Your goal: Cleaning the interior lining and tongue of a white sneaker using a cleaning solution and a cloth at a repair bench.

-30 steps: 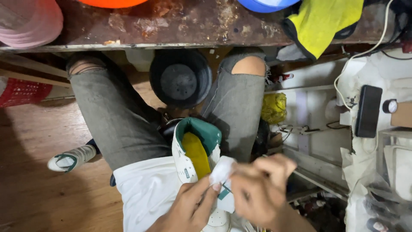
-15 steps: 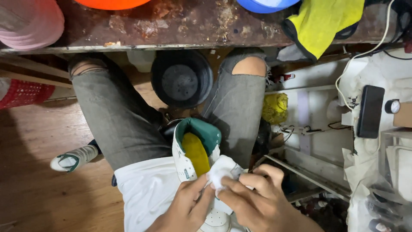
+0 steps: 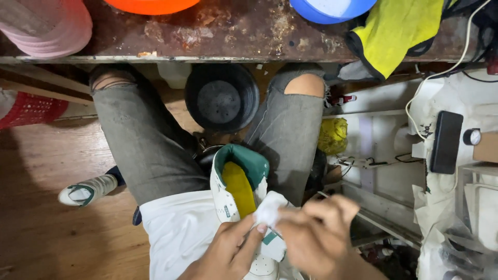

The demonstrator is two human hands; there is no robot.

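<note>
A white sneaker (image 3: pixel 227 199) with a green heel lining and a yellow insole stands between my knees, heel away from me. My left hand (image 3: pixel 228 251) grips the sneaker's side near the tongue, thumb up against a small white cloth (image 3: pixel 270 210). My right hand (image 3: pixel 314 233), blurred, is closed on that cloth and presses it on the shoe's tongue. My grey ripped jeans (image 3: pixel 145 145) frame the shoe on both sides, and a white shirt hem (image 3: pixel 176 233) lies under it.
A black round bucket (image 3: pixel 222 97) sits on the floor between my legs. A rusty bench edge (image 3: pixel 218 36) carries orange, blue and pink bowls and a yellow cloth (image 3: pixel 397 31). A second white sneaker (image 3: pixel 85 189) lies at left. A dark phone (image 3: pixel 446 141) rests at right.
My right hand has shifted with the cloth over the shoe's tongue, rubbing back and forth. The left hand and the sneaker have stayed in place.
</note>
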